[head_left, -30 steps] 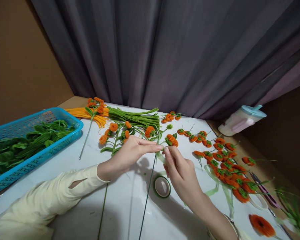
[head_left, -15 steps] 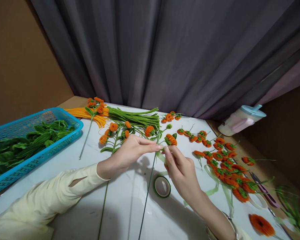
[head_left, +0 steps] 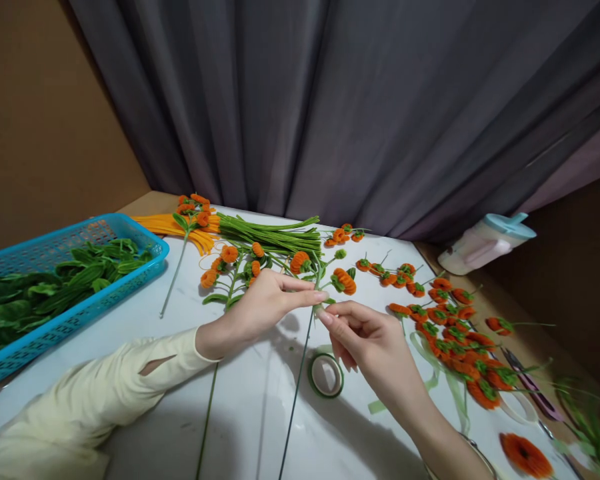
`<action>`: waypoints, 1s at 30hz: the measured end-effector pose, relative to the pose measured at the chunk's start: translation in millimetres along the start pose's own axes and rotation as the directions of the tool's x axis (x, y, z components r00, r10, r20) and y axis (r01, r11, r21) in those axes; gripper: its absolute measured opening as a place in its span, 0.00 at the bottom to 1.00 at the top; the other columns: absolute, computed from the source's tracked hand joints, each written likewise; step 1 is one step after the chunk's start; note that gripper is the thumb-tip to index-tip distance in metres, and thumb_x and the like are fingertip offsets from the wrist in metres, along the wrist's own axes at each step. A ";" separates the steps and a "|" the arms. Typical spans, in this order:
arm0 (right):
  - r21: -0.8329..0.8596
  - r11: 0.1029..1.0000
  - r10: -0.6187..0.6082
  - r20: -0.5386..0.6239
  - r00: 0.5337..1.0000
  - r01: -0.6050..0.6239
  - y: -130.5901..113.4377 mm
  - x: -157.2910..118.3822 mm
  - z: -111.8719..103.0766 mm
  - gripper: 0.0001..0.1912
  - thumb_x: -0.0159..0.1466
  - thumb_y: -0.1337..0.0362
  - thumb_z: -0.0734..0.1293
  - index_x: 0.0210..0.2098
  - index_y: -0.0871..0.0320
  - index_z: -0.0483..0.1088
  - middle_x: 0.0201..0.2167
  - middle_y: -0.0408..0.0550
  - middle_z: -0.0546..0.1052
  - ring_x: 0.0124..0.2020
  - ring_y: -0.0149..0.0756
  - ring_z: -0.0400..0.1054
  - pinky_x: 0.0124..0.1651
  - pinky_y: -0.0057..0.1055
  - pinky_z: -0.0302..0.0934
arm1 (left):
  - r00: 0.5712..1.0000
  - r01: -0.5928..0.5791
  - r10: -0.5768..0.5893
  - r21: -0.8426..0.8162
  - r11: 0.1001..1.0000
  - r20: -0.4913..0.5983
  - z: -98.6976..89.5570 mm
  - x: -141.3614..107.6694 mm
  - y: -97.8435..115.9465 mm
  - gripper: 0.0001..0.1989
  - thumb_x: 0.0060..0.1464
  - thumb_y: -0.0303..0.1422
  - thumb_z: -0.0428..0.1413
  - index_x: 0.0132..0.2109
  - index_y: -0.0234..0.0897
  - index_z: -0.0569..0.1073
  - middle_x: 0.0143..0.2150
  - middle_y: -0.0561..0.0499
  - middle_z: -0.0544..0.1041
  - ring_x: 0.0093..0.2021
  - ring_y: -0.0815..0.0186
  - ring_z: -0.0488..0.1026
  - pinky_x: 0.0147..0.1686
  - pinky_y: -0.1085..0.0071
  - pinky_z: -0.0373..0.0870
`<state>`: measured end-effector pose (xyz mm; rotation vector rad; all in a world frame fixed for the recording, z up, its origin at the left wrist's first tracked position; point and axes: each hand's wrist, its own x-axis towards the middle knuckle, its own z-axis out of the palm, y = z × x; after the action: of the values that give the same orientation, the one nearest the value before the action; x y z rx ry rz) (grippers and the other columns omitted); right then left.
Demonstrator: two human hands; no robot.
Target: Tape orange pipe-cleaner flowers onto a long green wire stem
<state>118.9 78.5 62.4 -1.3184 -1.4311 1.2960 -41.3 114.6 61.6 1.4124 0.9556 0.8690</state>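
Observation:
My left hand (head_left: 267,303) is closed, thumb and forefinger pinching the stem of an artificial flower spray near its branching point. Orange fuzzy blooms (head_left: 344,281), a small green bud (head_left: 341,254) and leaves spread above the fingers. A long thin dark stem (head_left: 299,387) runs down from the grip toward the table's near edge. My right hand (head_left: 367,333) is closed just below the left fingertips, pinching pale green floral tape against the stem; its fingers partly hide the tape. Beneath the hands, a roll of green tape (head_left: 311,375) stands on the white tabletop.
On the left stands a blue basket (head_left: 163,252) of green leaves. Green pipe cleaners (head_left: 270,233) and orange ones (head_left: 155,225) lie at the back. Orange flower heads (head_left: 455,333), scissors (head_left: 535,390) and loose tape strips (head_left: 457,400) are on the right, near a tumbler (head_left: 485,243).
My right hand has moved slightly down and its fingers have curled, with thumb and forefinger now lower on the stem. My left hand keeps its pinch. The camera view has shifted slightly.

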 end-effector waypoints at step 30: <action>0.431 0.869 0.141 0.257 0.956 -0.244 16.6 4.9 0.1 0.15 0.59 0.57 0.68 0.24 0.61 0.64 0.10 0.32 0.54 0.12 0.20 0.38 0.17 0.25 0.31 | 1.000 -0.016 0.017 -0.057 0.998 0.018 3.6 -2.4 -2.6 0.17 0.52 0.36 0.55 0.19 0.34 0.66 0.22 0.56 0.61 0.27 0.70 0.57 0.30 0.71 0.51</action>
<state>121.1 82.3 45.6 -1.0371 -1.0481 1.8303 -39.2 111.0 58.9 1.3794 0.8998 0.8877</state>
